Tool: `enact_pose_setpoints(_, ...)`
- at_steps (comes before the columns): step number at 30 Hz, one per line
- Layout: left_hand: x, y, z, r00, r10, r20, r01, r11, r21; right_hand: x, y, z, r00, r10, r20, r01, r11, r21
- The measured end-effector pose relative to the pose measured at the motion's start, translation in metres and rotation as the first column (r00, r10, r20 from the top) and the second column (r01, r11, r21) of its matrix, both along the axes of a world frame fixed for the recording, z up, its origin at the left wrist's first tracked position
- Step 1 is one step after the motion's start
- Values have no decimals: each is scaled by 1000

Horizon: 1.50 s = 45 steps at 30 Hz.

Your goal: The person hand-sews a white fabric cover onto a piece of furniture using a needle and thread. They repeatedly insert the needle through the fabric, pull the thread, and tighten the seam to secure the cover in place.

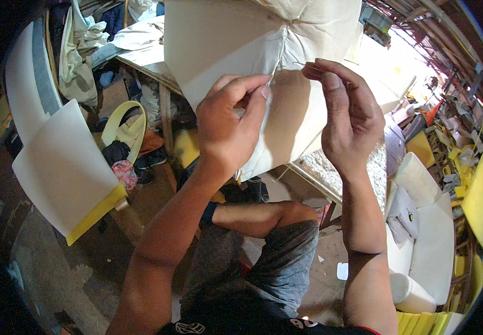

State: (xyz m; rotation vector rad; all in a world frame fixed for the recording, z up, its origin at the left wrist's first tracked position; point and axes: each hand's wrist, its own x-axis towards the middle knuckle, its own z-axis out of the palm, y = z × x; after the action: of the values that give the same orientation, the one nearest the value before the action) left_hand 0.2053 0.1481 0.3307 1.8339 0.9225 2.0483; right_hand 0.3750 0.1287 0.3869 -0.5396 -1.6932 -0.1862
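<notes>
The cream upholstered cushion (pixel 213 44) runs out of view at the top edge, above the person's lap, with the speckled bench (pixel 320 167) partly hidden behind its lower right side. The left hand (pixel 227 125) has its thumb and index fingertips nearly together, pinching at the cushion's seam (pixel 280 50); its other fingers curl out of sight behind. The right hand (pixel 356 117), just right of the seam, has thumb and index finger closed around a thin needle-like object (pixel 303 65), whose tip points toward the seam; it is too fine to make out fully, and the fingers cover its other end.
</notes>
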Motion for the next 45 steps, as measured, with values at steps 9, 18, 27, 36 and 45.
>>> enact_pose_setpoints(9,7,8,-13,993,63,-99,-43,980,195,3,20,-14,996,-72,53,64,990,129)
enact_pose_setpoints(18,5,9,-20,997,17,-70,-1,973,232,1,23,-18,994,-93,59,86,989,124)
enact_pose_setpoints(27,4,9,-21,997,16,-75,2,971,239,2,24,-16,979,-164,122,138,971,198)
enact_pose_setpoints(36,3,10,-21,998,15,-64,2,967,256,1,22,-13,961,-234,147,204,959,196)
enact_pose_setpoints(45,3,9,-18,986,103,-131,-57,947,317,-3,23,-3,946,-284,159,244,942,231)
